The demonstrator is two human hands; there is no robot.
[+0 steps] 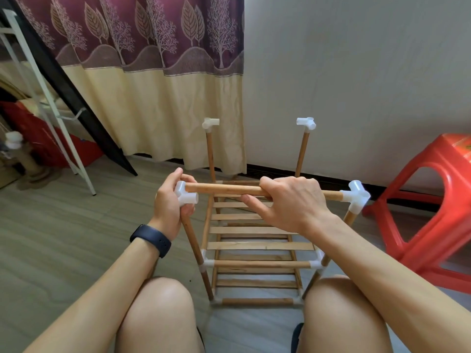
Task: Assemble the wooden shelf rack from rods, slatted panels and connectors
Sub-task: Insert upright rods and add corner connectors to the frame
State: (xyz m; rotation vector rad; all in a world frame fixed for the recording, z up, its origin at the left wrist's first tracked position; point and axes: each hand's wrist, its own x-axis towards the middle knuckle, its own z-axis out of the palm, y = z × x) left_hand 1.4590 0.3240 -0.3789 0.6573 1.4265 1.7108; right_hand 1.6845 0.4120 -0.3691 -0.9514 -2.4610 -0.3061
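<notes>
Down between my knees (163,304), the half-built rack (260,264) stands on the floor (63,225), its slatted panels (260,245) one above the other. Just above, my left hand (168,202) grips the white connector (188,196) at the left end of the top rod (224,189), while my right hand (290,203) wraps its fingers round the middle of that rod. Its right end sits in a second connector (356,196). Farther back, two uprights carry far connectors (210,123) before the curtain (153,85); a red stool (433,225) stands to the right.

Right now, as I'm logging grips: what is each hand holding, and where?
The left hand grips the white corner connector at the left end of the top rod; the right hand grips that rod near its middle.
</notes>
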